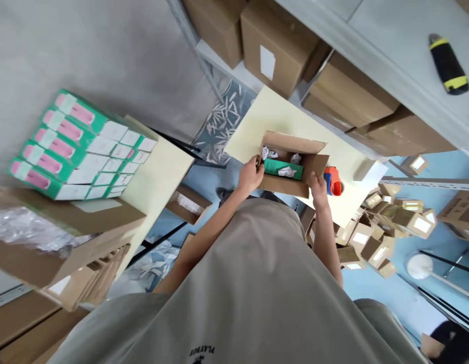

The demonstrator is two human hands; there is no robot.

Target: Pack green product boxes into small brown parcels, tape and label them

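An open cardboard box sits at the table's near edge, between my two hands. My left hand is closed on its left side, thumb near the rim. On the right, my right hand grips the raised end flap. Inside lies a green carton, with crumpled paper on top of it. More wads of paper are tucked along the far side and left corner. Just right of my right hand is a red and blue tape dispenser. The fingertips under the cardboard are hidden.
Stacked green and pink cartons stand at left, beside a box of bubble wrap. Large cartons fill the shelf beyond the table. A black-and-yellow cutter lies upper right. Small boxes are heaped on the floor at right.
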